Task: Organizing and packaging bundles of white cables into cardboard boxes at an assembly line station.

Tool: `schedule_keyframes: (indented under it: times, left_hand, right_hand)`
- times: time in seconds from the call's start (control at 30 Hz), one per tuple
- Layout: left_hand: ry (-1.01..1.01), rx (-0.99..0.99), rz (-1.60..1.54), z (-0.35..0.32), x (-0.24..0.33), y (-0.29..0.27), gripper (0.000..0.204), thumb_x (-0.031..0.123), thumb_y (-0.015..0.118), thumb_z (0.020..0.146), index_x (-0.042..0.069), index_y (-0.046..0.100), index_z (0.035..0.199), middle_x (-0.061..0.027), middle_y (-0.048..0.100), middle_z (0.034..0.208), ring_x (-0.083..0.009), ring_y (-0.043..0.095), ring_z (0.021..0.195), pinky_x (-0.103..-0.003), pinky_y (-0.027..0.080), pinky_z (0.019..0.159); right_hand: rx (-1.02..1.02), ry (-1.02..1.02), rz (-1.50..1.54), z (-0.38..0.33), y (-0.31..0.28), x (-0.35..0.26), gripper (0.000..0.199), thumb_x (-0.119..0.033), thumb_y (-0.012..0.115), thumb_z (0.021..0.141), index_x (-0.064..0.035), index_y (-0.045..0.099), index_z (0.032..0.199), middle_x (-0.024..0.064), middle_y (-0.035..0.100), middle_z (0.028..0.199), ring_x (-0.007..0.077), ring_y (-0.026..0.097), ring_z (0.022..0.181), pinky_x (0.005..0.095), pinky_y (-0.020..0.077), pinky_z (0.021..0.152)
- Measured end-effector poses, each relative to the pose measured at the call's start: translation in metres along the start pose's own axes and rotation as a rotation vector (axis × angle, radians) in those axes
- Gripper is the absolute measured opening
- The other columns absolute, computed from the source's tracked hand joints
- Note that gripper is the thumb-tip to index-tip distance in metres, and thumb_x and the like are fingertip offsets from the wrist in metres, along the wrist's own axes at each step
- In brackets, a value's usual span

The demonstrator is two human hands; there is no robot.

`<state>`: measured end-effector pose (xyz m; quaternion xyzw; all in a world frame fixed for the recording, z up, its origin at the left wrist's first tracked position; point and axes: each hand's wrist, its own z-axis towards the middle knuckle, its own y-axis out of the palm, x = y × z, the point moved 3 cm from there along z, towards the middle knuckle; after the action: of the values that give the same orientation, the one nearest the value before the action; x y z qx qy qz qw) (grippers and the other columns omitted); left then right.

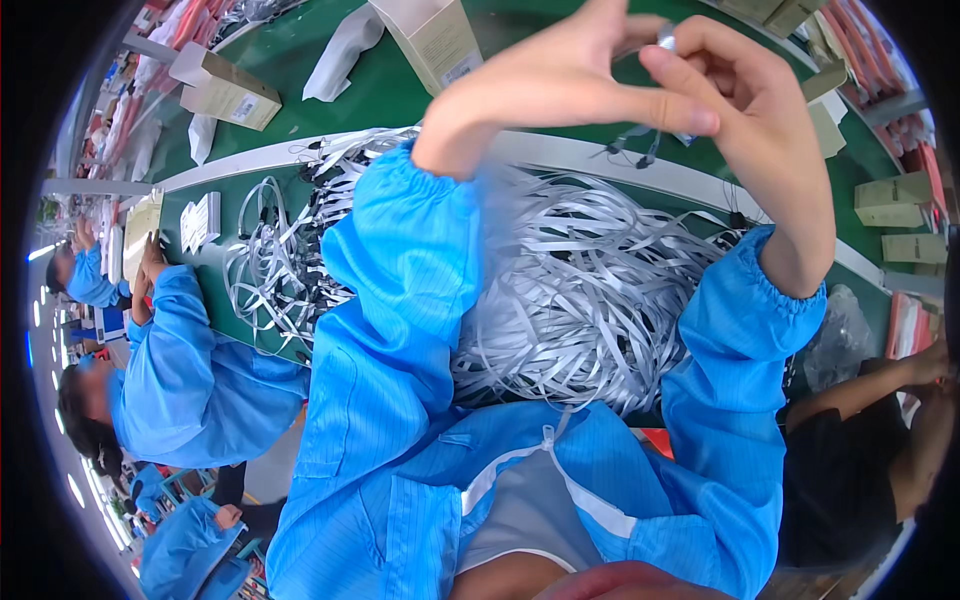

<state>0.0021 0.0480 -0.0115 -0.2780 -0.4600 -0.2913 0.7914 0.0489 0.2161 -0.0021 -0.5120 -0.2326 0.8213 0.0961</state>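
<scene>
Head view, looking down, shows us both hands raised close together near the top of the picture. Our right hand (745, 110) pinches a small silvery piece (667, 37) between thumb and fingertips, so that grip is closed on it. Our left hand (560, 75) meets it from the left, fingers touching the right hand's fingers beside the piece; whether the left grip holds anything we cannot tell. Thin dark cords with small ends (635, 148) dangle just below the two hands. Under our blue sleeves (400, 300), a big heap of grey flat cables (580, 290) lies on the green desk (400, 90). Cardboard boxes (230, 92) stand farther back, and another person in blue (180, 380) sits at our left.
</scene>
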Motion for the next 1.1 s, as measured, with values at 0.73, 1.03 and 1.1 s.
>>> schedule_keyframes:
  times: [0.73,1.03,1.1]
  left_hand:
    - [-0.143,0.109,-1.22,0.013,-0.037,-0.004,0.073,0.06,0.03,0.107,0.005,0.033,0.154,-0.0073,0.06,0.095,-0.0134,0.059,0.087,-0.025,0.047,0.074]
    - [-0.285,0.111,-0.439,0.011,0.007,0.013,0.093,0.081,0.015,0.098,0.005,0.045,0.143,0.0054,0.034,0.064,-0.0039,0.025,0.05,-0.022,0.016,0.044]
    - [-0.353,0.069,-0.499,0.007,-0.011,0.004,0.092,0.08,0.015,0.099,0.005,0.046,0.143,0.0037,0.039,0.066,-0.0051,0.03,0.052,-0.022,0.021,0.046]
  right_hand:
    - [0.072,0.171,-0.241,-0.009,0.004,-0.023,0.018,-0.013,0.075,0.095,0.0007,0.071,0.106,-0.0008,0.071,0.088,0.0031,0.056,0.07,0.0188,0.0416,0.063]
    - [0.42,0.007,0.091,-0.005,0.027,-0.06,0.032,0.005,0.064,0.097,0.0106,0.061,0.129,0.0189,0.068,0.125,0.0166,0.066,0.112,0.0254,0.0513,0.093]
    - [0.344,0.021,0.093,-0.009,0.026,-0.062,0.033,0.007,0.063,0.097,0.0106,0.061,0.13,0.019,0.067,0.127,0.018,0.065,0.115,0.0262,0.0517,0.095]
